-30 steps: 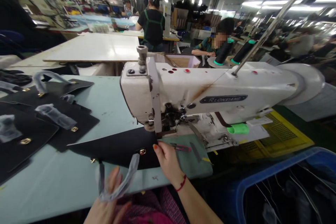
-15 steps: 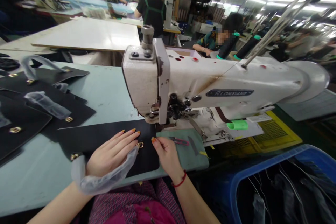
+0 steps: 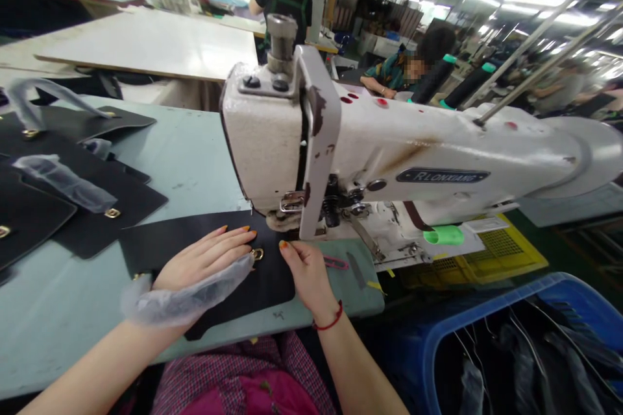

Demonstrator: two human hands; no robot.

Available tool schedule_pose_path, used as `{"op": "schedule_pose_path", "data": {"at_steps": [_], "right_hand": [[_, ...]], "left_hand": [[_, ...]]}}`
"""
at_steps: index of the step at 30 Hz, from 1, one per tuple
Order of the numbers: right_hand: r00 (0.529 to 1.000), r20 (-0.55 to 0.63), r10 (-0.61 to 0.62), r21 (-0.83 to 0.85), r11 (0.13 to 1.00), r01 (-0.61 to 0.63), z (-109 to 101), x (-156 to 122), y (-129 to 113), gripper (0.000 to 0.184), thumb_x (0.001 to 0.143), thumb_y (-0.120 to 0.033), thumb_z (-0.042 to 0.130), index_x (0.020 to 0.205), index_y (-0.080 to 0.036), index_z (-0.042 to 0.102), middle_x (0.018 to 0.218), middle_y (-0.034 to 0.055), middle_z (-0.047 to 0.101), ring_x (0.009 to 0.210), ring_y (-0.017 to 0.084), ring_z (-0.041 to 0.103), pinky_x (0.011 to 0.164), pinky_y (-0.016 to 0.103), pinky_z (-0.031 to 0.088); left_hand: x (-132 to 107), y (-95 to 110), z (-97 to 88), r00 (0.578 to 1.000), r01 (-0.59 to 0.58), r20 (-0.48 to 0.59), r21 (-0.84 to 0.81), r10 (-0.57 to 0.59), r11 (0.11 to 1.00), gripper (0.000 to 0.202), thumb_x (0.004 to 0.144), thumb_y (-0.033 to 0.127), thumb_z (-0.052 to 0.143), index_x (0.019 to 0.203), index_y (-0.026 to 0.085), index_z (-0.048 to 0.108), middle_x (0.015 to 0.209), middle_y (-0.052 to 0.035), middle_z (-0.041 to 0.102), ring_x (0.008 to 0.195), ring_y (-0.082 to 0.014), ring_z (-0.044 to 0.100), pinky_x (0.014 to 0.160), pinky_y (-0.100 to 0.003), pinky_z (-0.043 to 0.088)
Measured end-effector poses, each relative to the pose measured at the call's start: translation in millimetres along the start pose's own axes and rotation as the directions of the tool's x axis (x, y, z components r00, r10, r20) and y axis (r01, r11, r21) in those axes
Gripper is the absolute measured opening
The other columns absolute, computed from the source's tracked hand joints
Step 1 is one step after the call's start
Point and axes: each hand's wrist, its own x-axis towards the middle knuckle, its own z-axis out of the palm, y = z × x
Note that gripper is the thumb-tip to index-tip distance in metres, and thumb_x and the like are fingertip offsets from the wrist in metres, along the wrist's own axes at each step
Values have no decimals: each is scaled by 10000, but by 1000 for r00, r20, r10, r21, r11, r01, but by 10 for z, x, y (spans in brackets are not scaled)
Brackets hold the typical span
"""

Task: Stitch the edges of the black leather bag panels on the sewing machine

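A black leather panel (image 3: pixel 204 237) with gold rings lies on the pale green table under the head of a white sewing machine (image 3: pixel 370 155). My left hand (image 3: pixel 207 258) rests flat on the panel, fingers stretched toward the needle area. A plastic-wrapped handle (image 3: pixel 187 295) loops across that wrist. My right hand (image 3: pixel 304 269) sits at the panel's right edge just below the presser foot; its fingers are curled and pressed on the edge. A gold ring (image 3: pixel 257 253) shows between the two hands.
More black panels with wrapped handles (image 3: pixel 73 198) are spread at the left of the table. Small pink snips (image 3: pixel 334 262) lie by the machine base. A blue bin (image 3: pixel 511 343) stands at lower right, a yellow crate (image 3: pixel 491 253) behind it. Other people work at tables beyond.
My left hand came up from the table's edge and laid itself flat on the panel. The panel slid a little toward the needle; my view moved closer to the machine.
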Motion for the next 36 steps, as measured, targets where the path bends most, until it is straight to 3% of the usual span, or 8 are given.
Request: {"op": "schedule_pose_path", "data": {"at_steps": [6, 9, 12, 14, 16, 21, 29, 36], "right_hand": [[999, 6, -32, -139, 990, 33, -14, 38, -104, 488, 959, -470, 502, 600, -184, 335, 600, -43, 261, 573, 88, 262, 524, 251, 187], [1000, 11, -27, -179, 983, 28, -13, -99, -141, 455, 965, -466, 496, 619, -178, 430, 586, -39, 347, 545, 88, 366, 502, 228, 238], [996, 61, 67, -87, 994, -62, -6, -297, -124, 377, 965, -491, 490, 813, -177, 632, 673, -6, 564, 554, 115, 576, 469, 197, 362], [990, 86, 115, -7, 993, -114, -4, -399, -103, 375, 955, -509, 506, 956, -176, 680, 737, 26, 661, 611, 148, 670, 489, 195, 451], [984, 103, 143, 68, 986, -151, -10, -447, -96, 395, 937, -525, 536, 942, -158, 682, 730, 51, 701, 650, 170, 706, 501, 196, 490], [955, 210, 209, 243, 935, -258, -68, -385, -144, 443, 878, -561, 609, 760, -134, 618, 806, 118, 756, 633, 156, 711, 478, 176, 486], [880, 365, 304, 376, 816, -438, -122, -301, -140, 460, 796, -570, 701, 769, -113, 651, 844, 120, 764, 612, 121, 686, 471, 165, 490], [864, 381, 329, 409, 778, -476, -105, -318, -135, 464, 764, -571, 731, 767, -113, 656, 859, 110, 761, 628, 113, 680, 474, 160, 490]], "left_hand": [[76, -107, -2, 993, 68, 96, -17, -66, 998, 292, 990, 213, 436, 1201, 164, 632, 1324, -66, 648, 1252, -210, 578, 1124, -400, 397], [101, -65, -29, 984, 119, 135, -30, -114, 992, 284, 989, 171, 432, 1191, 171, 632, 1336, -69, 635, 1280, -201, 549, 1162, -411, 351], [110, -26, -39, 982, 153, 117, -63, -145, 986, 290, 1000, 169, 400, 1159, 174, 643, 1313, -66, 647, 1245, -180, 575, 1160, -395, 366], [134, -10, -55, 980, 182, 94, -79, -175, 980, 292, 1003, 208, 396, 1133, 183, 656, 1283, -61, 665, 1196, -181, 612, 1125, -375, 418], [185, 7, -93, 971, 232, 92, -100, -223, 968, 310, 1004, 277, 390, 1110, 189, 668, 1244, -68, 684, 1140, -194, 646, 1055, -342, 489], [349, 47, -226, 903, 423, 162, -171, -398, 890, 395, 994, 413, 322, 1068, 222, 660, 1083, -69, 732, 936, -186, 711, 857, -282, 576], [349, 26, -289, 884, 445, 214, -104, -416, 890, 509, 987, 501, 323, 1166, 158, 652, 1163, -96, 702, 1066, -286, 657, 980, -454, 493], [364, 19, -322, 880, 463, 210, -177, -426, 869, 507, 981, 494, 357, 1152, 133, 669, 1196, -102, 690, 1129, -296, 631, 1045, -456, 451]]}}
